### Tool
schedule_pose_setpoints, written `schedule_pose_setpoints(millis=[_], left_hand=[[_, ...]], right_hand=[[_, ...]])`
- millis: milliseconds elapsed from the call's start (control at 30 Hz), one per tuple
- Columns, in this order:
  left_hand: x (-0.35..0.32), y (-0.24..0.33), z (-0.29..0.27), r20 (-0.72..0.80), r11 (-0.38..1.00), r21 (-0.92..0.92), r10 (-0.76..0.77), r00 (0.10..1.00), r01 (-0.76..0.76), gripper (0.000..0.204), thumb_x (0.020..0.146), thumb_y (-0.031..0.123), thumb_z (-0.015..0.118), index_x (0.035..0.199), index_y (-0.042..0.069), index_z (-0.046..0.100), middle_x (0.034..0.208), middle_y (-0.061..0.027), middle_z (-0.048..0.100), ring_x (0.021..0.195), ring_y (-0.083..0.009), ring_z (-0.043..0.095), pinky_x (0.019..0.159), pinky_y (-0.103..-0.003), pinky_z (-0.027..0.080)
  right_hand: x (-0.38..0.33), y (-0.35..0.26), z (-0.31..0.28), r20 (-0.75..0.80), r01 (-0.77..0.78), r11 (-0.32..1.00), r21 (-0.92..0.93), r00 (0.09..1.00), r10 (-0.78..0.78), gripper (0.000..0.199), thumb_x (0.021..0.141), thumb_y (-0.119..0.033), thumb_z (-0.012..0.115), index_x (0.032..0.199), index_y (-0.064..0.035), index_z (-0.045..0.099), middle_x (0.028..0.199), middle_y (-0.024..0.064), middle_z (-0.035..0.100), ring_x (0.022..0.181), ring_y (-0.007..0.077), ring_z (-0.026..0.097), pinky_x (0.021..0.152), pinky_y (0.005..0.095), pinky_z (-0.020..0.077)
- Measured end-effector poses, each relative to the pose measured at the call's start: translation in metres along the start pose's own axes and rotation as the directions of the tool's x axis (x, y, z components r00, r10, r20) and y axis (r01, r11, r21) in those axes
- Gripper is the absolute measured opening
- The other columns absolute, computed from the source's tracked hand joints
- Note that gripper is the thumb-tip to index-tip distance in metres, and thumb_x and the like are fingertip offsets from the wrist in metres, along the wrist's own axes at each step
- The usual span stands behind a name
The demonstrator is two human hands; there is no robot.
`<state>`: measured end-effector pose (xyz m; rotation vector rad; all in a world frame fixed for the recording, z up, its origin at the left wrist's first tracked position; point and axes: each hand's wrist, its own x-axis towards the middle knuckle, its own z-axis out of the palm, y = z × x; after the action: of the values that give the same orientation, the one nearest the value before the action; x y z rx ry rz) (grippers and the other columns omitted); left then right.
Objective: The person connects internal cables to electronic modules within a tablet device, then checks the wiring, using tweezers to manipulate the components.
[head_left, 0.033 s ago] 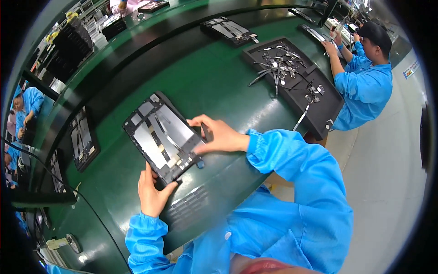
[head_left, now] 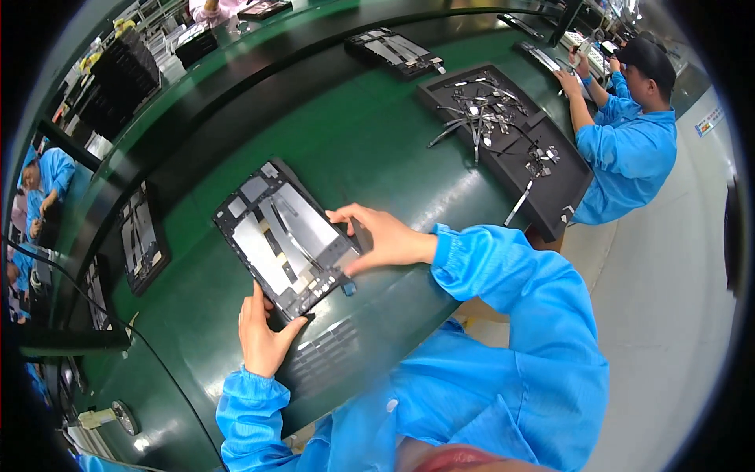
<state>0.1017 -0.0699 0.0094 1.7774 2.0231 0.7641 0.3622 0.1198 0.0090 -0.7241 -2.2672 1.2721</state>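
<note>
An open tablet [head_left: 285,236] lies flat on the green desk [head_left: 370,134], just in front of the person. The left hand [head_left: 263,334] cups its near corner, fingers curled against the frame, while the right hand [head_left: 385,240], wrist bent inward, pinches the right edge between thumb and forefinger. A black parts tray [head_left: 566,197] sits well apart, far right.

Opened tablet [head_left: 285,238]: laid flat on the work table [head_left: 370,141], directly before the person. Left hand [head_left: 262,334]: placed at the tablet's near corner, touching its edge. Right hand [head_left: 381,238]: set at the tablet's right edge, fingers resting on it. Parts tray [head_left: 550,189]: positioned to the right and farther back on the table, with loose metal strips [head_left: 480,110] lying in it. Second opened device [head_left: 395,52]: found behind, on the far part of the table. Further device [head_left: 141,236]: located left of the tablet. Co-worker [head_left: 629,141]: seated at the far right, just beside the tray.
</note>
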Motion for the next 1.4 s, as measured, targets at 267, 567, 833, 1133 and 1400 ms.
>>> schedule_pose_setpoints(millis=[267,567,833,1133,1400], left_hand=[[-0.014,0.010,-0.006,0.098,0.998,0.057,0.000,0.995,-0.005,0.101,0.069,0.023,0.088,0.152,-0.001,0.036,0.090,-0.0083,0.055,0.079,-0.0250,0.053,0.074,-0.038,0.047],[-0.016,0.006,-0.006,0.048,1.000,0.009,-0.024,0.999,0.023,0.092,0.069,0.017,0.088,0.149,0.004,0.044,0.091,-0.0076,0.057,0.077,-0.0240,0.055,0.070,-0.036,0.048],[-0.018,0.034,-0.006,-0.182,0.973,0.109,0.221,0.958,-0.203,0.051,0.069,0.012,0.086,0.116,0.007,0.071,0.104,-0.0105,0.064,0.092,-0.0287,0.063,0.079,-0.037,0.053],[-0.019,0.022,0.002,-0.267,0.978,-0.015,0.196,0.943,-0.207,0.025,0.072,0.006,0.083,0.096,0.008,0.075,0.086,-0.0057,0.064,0.077,-0.0238,0.062,0.064,-0.035,0.051],[-0.018,0.026,-0.005,-0.242,0.953,0.021,0.299,0.923,-0.303,0.029,0.068,0.014,0.085,0.093,0.009,0.072,0.089,-0.0041,0.064,0.075,-0.0239,0.062,0.064,-0.035,0.051]], right_hand=[[-0.044,-0.004,0.005,-0.007,0.048,0.999,-0.012,0.999,-0.048,0.064,0.075,-0.018,0.086,0.128,-0.0065,0.052,0.146,0.0185,0.051,0.130,0.0350,0.054,0.109,0.0404,0.0455],[-0.041,-0.009,0.006,-0.092,0.013,0.994,0.107,0.996,-0.003,0.052,0.078,-0.020,0.085,0.119,-0.0032,0.057,0.122,0.0130,0.067,0.109,0.0238,0.066,0.096,0.0345,0.0509],[-0.016,-0.059,0.023,-0.112,0.110,0.978,0.178,0.990,-0.091,0.044,0.084,-0.010,0.079,0.122,-0.0070,0.057,0.121,0.0106,0.069,0.116,0.0228,0.065,0.098,0.0368,0.0502],[0.010,-0.051,0.083,0.066,0.144,0.964,0.226,0.985,-0.162,0.029,0.089,0.004,0.066,0.116,-0.0024,0.061,0.111,0.0130,0.071,0.103,0.0245,0.070,0.088,0.0347,0.0559],[0.009,-0.050,0.080,0.014,0.147,0.962,0.229,0.988,-0.155,0.028,0.091,0.013,0.054,0.114,-0.0018,0.059,0.108,0.0114,0.072,0.103,0.0218,0.071,0.083,0.0317,0.0569]])
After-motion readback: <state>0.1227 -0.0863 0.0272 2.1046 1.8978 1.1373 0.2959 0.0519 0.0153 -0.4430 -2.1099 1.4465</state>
